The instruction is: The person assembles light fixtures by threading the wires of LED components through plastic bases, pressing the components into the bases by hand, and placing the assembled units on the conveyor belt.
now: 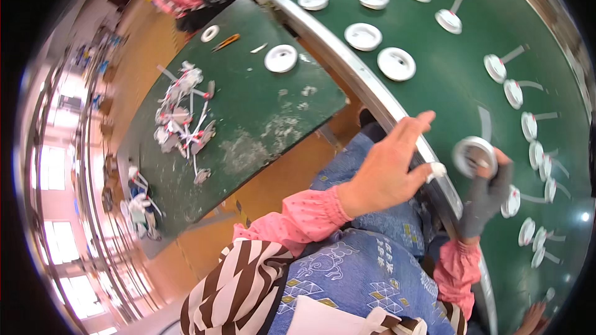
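Observation:
My right hand (483, 201), in a grey glove, grips a white ring-shaped part (460, 160) above the green belt. A pale strip (485, 125) sticks up from that part. My left hand (386, 170) is bare and held over the metal rail, its fingers stretched out and nothing in them. White wrapping (437, 172) covers the tip of its thumb. Beyond it on the belt lie a white round part (397, 65) and another (363, 36), both without strips. Farther right, several similar parts with strips, such as one white disc (495, 68), stand along the belt.
A metal rail (360, 65) separates the belt from a green side table (248, 142). That table bears a white round part (280, 58), an orange cutter knife (226, 43), a white tape roll (210, 33) and crumpled scraps (183, 118). Another person's hand (534, 319) shows at the lower right.

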Tool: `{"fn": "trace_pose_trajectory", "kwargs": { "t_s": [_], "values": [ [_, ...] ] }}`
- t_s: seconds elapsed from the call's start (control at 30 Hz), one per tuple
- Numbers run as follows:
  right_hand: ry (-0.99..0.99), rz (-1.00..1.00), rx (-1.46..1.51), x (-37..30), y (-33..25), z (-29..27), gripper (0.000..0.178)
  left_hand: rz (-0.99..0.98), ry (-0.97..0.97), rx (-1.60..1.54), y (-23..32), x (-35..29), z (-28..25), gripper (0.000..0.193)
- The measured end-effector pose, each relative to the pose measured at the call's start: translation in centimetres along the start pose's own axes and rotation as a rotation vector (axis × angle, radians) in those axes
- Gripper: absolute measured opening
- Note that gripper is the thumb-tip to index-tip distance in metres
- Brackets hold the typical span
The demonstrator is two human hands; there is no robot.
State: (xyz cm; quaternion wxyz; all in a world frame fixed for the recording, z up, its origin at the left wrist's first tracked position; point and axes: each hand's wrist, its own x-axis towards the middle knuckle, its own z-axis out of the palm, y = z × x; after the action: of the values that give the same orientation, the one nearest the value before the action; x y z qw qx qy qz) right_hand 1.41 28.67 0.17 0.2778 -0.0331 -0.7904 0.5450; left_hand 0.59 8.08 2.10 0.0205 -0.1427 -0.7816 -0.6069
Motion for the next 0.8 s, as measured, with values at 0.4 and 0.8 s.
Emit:
{"fn": "trace_pose_trajectory", "kwargs": {
  "t_s": [0.4, 0.8],
  "values": [
    [-0.168, -0.341, -1.169, 4.6, 10.5, -9.9, 0.038, -0.325, 0.497, 1.629, -10.0, -4.9, -32.6, 0.036],
    [-0.433, -0.278, -0.470, 1.4, -3.2, -0.1, 0.025, -0.166, 0.393, 0.545, -8.3, -2.4, -37.5, 0.016]
  ]
}}
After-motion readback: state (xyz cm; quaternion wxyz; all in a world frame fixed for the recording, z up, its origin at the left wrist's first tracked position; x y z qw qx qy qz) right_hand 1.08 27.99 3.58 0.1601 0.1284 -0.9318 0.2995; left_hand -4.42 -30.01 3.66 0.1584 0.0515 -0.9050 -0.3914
